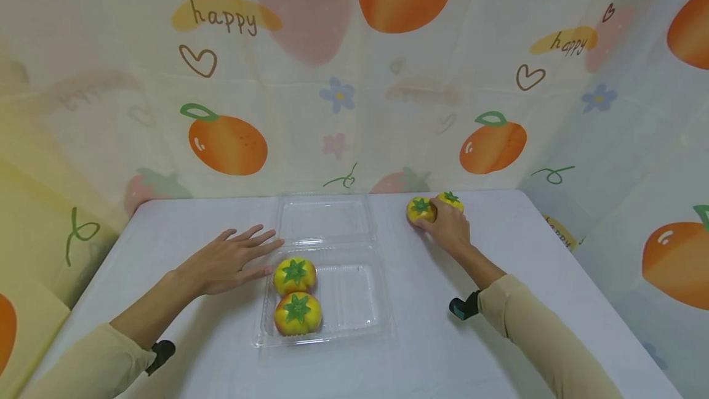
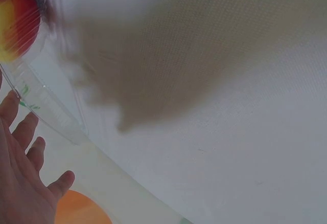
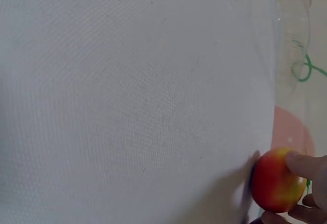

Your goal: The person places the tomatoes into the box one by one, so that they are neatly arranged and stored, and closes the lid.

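A clear plastic clamshell box [image 1: 354, 325] lies with its lid [image 1: 324, 220] folded back. Two yellow-and-red fruits with green star-shaped calyxes, a nearer one [image 1: 298, 314] and a farther one [image 1: 295, 275], sit in the left side of its base. My left hand [image 1: 227, 262] is spread with straight fingers at the box's left edge, holding nothing. At the table's far right, my right hand [image 1: 450, 226] grips a similar fruit [image 1: 419, 209] between thumb and fingers; the right wrist view shows this fruit [image 3: 273, 183] too. Another fruit [image 1: 451, 199] is partly hidden behind that hand.
A white cloth covers the table [image 1: 432, 350]. Behind it hangs a curtain [image 1: 310, 97] printed with fruit, hearts and flowers, close to the far table edge. More printed cloth stands at both sides.
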The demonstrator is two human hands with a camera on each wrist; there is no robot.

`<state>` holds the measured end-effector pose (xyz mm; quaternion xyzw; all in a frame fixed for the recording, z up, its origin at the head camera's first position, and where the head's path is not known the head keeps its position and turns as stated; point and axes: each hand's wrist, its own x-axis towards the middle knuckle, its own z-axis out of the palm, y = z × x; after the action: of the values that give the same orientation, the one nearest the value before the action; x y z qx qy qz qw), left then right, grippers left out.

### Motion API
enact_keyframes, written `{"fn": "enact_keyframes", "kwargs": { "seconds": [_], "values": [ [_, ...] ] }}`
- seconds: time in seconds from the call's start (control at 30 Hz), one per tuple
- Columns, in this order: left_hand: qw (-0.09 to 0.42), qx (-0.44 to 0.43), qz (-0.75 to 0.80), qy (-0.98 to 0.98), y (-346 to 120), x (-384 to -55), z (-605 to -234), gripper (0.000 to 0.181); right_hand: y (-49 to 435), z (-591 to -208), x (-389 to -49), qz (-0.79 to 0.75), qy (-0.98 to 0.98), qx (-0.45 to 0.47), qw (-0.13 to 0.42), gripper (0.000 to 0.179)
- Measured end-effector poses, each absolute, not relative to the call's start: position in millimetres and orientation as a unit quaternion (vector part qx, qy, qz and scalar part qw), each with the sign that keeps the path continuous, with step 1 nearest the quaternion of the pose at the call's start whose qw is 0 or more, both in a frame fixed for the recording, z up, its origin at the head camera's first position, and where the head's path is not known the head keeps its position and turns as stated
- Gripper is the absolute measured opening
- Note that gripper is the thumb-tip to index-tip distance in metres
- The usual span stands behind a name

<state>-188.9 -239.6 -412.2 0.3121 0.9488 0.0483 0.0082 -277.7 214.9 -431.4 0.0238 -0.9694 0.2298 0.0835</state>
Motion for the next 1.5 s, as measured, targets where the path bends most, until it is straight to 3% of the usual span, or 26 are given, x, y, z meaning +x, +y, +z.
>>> {"fn": "enact_keyframes", "kwargs": {
  "seconds": [0.9, 1.5],
  "values": [
    [0.003, 0.315, 0.051, 0.948, -237.4, -189.4, -411.1, 0.062, 216.4, -421.8, -265.8, 0.362, -0.927, 0.093, -0.020, 0.060],
    [0.011, 0.310, 0.057, 0.949, -237.8, -188.5, -409.7, 0.062, 207.7, -391.9, -240.8, 0.363, -0.912, 0.185, -0.036, 0.062]
  ]
}}
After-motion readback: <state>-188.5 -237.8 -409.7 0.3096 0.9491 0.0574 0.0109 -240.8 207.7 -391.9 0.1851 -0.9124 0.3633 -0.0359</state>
